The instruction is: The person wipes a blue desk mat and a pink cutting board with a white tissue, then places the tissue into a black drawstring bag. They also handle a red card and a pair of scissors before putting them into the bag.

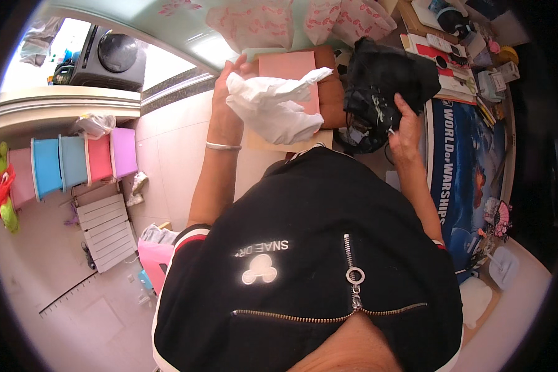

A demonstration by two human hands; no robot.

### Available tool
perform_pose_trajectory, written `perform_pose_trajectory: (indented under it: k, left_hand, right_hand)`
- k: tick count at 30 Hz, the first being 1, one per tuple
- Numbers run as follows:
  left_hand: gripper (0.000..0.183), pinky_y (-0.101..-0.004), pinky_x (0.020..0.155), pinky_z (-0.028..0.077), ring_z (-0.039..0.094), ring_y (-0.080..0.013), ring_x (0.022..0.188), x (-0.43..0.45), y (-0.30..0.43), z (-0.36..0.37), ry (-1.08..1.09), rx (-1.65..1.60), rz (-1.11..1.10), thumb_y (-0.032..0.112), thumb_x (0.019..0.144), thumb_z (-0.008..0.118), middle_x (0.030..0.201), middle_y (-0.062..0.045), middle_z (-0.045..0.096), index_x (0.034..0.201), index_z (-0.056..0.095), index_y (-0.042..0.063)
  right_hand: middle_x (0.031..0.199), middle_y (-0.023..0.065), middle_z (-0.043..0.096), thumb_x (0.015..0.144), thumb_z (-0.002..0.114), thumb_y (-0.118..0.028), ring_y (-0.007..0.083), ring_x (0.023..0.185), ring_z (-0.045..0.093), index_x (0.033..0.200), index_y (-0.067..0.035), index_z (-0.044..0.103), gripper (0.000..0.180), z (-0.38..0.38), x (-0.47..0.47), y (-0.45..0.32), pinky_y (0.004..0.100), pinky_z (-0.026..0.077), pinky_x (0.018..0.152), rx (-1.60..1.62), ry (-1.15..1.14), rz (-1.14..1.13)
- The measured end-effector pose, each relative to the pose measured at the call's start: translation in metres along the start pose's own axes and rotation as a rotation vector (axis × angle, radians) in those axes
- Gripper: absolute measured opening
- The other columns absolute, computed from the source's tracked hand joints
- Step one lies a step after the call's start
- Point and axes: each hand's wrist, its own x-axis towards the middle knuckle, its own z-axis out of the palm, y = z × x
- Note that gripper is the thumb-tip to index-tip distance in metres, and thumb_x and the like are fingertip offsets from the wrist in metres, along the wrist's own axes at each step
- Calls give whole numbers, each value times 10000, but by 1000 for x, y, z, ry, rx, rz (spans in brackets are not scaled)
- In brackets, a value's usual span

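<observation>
A crumpled white cloth or thin bag (279,109) lies against the palm side of my left hand (235,81), whose fingers are partly hidden behind it; I cannot tell whether they grip it. On the other side, my right hand (404,128) holds a black plastic bag (381,79) with its thumb on top. Behind the white thing, a flat pink sheet (293,63) rests on a brown cushioned surface (330,88). Part of a black and white ball (342,60) shows between that surface and the black bag.
To the right stands a desk with a printed blue mat (469,162), papers, scissors (467,83) and a fan-shaped ornament (502,218). Pink-patterned bags (255,23) are at the top. Coloured drawers (46,165), a slatted white rack (104,232) and shoes (139,183) stand at left.
</observation>
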Motion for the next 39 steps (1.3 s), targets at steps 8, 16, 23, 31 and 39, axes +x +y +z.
perform_pose_trajectory:
  k: [8,16,23,31,39]
  left_hand:
    - [293,-227,507,414,444,-116,562,1,3,20,114,173,86,289,901,417,697,-28,478,1033,485,37]
    - [543,-217,716,420,492,-104,819,-6,-62,18,-173,1425,290,77,752,617,1136,-93,491,1248,398,100]
    - [499,-285,855,393,424,-161,1070,-20,-100,4,-62,1097,-114,-4,700,589,1137,-47,451,1174,438,35]
    - [358,-281,870,387,482,-163,1011,-29,-97,-19,152,576,-168,188,847,499,1112,-53,506,1156,464,11]
    - [337,-360,844,435,541,-244,949,-26,-77,-24,181,325,171,206,831,522,1046,-109,559,1107,493,15]
  right_hand:
    - [1034,128,566,727,620,-12,227,875,588,1101,13,492,396,-17,-5,1,333,510,744,-90,77,-95]
    - [942,57,590,713,669,-80,142,826,547,981,11,549,308,13,-12,14,270,440,746,-356,-68,-237]
    - [917,30,576,699,641,-22,102,850,509,1001,-39,555,314,58,-42,50,249,425,743,-505,-800,-105]
    - [1077,95,518,735,630,-171,170,1018,445,1165,-25,430,496,75,-40,44,290,351,883,-684,-994,111]
    - [1174,179,422,699,658,-246,261,1065,454,1276,-35,292,716,70,-52,48,325,382,883,-986,-878,-252]
